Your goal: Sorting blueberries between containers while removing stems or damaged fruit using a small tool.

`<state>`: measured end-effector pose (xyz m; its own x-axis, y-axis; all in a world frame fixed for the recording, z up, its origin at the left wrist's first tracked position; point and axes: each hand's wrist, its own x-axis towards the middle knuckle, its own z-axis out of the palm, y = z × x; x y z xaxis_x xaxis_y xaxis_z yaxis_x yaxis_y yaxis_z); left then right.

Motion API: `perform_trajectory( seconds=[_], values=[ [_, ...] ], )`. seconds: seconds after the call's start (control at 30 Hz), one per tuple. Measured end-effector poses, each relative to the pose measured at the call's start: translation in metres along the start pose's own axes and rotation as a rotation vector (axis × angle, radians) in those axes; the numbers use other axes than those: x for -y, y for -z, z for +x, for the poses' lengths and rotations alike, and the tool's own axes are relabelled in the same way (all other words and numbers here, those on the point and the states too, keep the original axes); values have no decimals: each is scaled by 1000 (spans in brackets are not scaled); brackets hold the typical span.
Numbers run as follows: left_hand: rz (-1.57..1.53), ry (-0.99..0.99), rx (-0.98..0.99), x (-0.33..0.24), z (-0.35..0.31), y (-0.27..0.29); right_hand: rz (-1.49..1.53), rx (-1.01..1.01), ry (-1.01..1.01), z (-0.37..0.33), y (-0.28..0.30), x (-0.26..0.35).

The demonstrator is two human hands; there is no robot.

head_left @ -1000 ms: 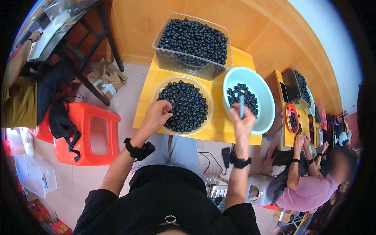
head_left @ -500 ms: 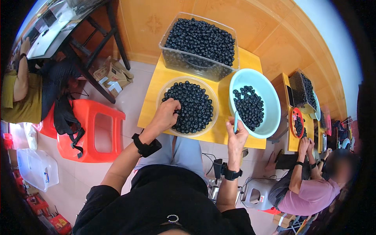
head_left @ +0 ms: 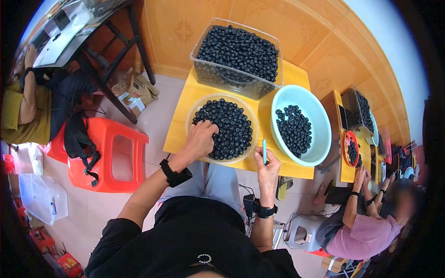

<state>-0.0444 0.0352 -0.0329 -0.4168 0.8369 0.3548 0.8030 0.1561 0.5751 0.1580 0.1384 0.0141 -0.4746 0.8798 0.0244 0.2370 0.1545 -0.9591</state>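
Observation:
My left hand [head_left: 200, 140] reaches into a shallow round clear tray [head_left: 255, 131] heaped with round black bead-like pieces [head_left: 232, 132], each with a small hole. Its fingers are curled down among the pieces; whatever lies between the fingertips is hidden. My right hand [head_left: 268, 170] grips a slim light-blue pen-like tool [head_left: 264, 149], held upright just right of the tray at the table's near edge. Further right, a pale turquoise basin [head_left: 321, 118] contains a smaller pile of the same black pieces [head_left: 295, 132].
Behind the tray, a large clear bin [head_left: 227, 76] brims with black pieces on the yellow table [head_left: 178, 127]. A red stool [head_left: 109, 160] stands left. Co-workers sit at both sides, the right one [head_left: 366, 231] beside a similar table with a red tray [head_left: 346, 149].
My right hand with the blue tool has moved left and slightly down, away from the basin toward the round tray. My left hand has shifted slightly right, over the pieces.

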Motion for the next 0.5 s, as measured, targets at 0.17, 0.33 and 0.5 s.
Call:
perform_trajectory(
  seconds=[0.17,0.33,0.5],
  values=[
    [-35,12,37,-4,2,5,-8,13,1,0,-2,-3],
    [-62,40,-6,-4,2,3,-31,15,4,-2,-5,-5],
    [-411,170,-100,-2,6,17,-7,7,53,-5,-8,-4]
  ],
)
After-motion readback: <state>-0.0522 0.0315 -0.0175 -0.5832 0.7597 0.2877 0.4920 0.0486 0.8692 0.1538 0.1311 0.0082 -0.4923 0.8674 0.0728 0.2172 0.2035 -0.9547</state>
